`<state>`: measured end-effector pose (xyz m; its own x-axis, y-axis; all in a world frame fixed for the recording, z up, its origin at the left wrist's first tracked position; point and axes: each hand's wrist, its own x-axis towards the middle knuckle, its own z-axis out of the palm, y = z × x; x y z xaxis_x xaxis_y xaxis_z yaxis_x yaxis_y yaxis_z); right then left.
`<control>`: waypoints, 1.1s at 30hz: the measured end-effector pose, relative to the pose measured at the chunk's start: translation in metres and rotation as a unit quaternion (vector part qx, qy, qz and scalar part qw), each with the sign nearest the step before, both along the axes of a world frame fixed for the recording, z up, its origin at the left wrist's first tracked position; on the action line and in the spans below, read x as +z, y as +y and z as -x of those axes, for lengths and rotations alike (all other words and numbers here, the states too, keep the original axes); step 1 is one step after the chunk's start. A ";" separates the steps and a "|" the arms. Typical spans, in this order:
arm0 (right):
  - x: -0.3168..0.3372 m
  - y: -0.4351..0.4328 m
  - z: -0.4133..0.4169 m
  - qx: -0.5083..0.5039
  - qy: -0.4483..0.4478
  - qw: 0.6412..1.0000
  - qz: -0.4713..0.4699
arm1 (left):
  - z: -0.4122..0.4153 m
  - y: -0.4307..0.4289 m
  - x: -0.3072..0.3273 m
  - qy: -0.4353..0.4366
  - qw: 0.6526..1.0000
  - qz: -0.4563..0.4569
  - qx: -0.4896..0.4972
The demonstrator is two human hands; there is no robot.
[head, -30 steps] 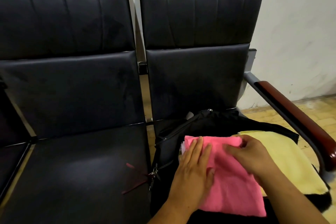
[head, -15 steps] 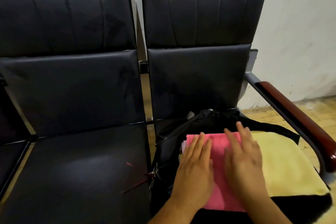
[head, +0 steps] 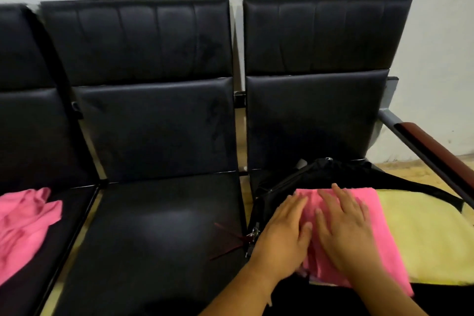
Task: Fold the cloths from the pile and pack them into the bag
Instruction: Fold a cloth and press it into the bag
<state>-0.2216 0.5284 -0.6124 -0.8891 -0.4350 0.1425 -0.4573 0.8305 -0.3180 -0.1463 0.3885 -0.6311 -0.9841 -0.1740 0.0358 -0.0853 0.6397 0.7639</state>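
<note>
Black chairs [head: 159,226] line the wall. On the right seat an open bag [head: 320,174] holds a yellow cloth [head: 423,233] and a folded pink cloth [head: 384,233]; left hand [head: 282,233] and right hand [head: 343,226] press it flat-fingered, gripping nothing. A crumpled pink cloth [head: 23,223] lies far left.

A crumpled pink cloth [head: 24,223] is spread over the left seat of the black bench [head: 159,238]; an open black bag [head: 272,196] is laid on its right seat. Thin red cords [head: 227,252] are seen at the middle seat's right edge.

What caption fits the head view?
Left hand and right hand press a pink cloth flat in the open bag, beside a yellow cloth.
</note>
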 end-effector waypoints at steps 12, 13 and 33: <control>0.032 -0.238 -0.167 0.203 -0.202 0.940 0.184 | -0.197 -0.210 0.038 0.003 0.973 0.039 0.227; 0.032 -0.254 -0.182 0.211 -0.222 0.934 0.184 | -0.216 -0.227 0.037 -0.001 0.970 0.048 0.240; 0.009 -0.431 -0.316 0.212 -0.331 0.915 0.089 | -0.363 -0.497 -0.135 -0.257 0.846 -0.081 0.461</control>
